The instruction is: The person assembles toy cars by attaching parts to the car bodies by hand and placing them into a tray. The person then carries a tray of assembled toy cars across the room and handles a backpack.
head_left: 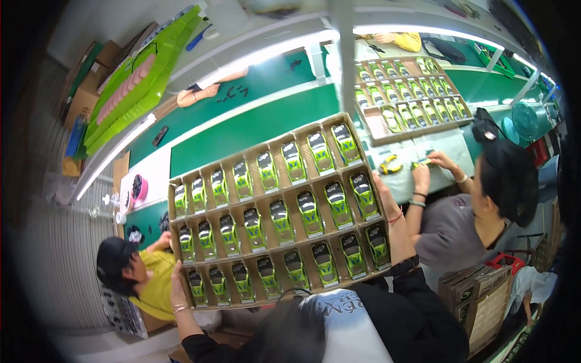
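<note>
A shallow cardboard tray (261, 196) is held up in front of me, tilted, its far right corner highest in view. Dividers split it into three rows of cells, with a lime-green toy car (280, 219) with a dark windshield in each. My left hand (177, 289) grips the tray's left edge near the lower corner. On the opposite edge, my right hand (386, 196) is closed round the side, fingers partly hidden behind the cardboard. Beyond the tray lies a green-topped workbench (242, 127).
A similar tray of green cars (378, 138) rests on the bench at far right. Below it are yellow-handled pliers (390, 164) and a co-worker (451, 227) handling a small green part. A yellow-shirted person (151, 281) sits at left, beside a pink tub (139, 187). A metal post (343, 54) stands beyond.
</note>
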Available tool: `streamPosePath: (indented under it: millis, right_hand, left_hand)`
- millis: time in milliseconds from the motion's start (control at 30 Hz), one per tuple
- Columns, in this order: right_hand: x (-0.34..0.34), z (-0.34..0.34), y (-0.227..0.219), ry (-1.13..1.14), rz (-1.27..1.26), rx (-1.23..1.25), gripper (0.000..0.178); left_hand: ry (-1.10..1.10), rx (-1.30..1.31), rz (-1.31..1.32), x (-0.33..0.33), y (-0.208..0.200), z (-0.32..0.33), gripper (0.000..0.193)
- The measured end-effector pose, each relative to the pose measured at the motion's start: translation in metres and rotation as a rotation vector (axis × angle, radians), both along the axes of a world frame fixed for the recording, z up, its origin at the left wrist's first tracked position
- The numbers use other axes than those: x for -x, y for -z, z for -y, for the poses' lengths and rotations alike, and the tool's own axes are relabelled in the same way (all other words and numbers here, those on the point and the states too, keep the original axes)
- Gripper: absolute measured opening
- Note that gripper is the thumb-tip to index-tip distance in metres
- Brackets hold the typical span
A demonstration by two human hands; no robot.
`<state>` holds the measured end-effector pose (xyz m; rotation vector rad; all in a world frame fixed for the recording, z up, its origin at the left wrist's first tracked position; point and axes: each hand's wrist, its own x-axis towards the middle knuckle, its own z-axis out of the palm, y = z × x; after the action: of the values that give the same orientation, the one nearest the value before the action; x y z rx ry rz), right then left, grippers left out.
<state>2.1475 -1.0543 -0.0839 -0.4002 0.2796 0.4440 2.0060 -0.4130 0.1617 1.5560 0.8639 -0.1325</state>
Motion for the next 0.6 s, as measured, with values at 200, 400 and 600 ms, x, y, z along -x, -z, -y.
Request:
streamPosePath:
  millis: [200,400,600]
  right_hand:
    - [-0.059,-0.051,-0.009,0.048,-0.137,-0.045,0.05]
    - [-0.224,-0.12,0.084,0.138,-0.135,0.11,0.051]
    - [-0.316,-0.134,0.153,0.159,-0.262,0.45,0.061]
  left_hand:
    - [0.006,0.083,-0.066,-0.116,0.034,-0.064,0.045]
    - [0.028,0.089,-0.143,-0.359,0.099,-0.109,0.047]
    - [0.064,0.112,-0.074,-0.306,0.2,-0.279,0.047]
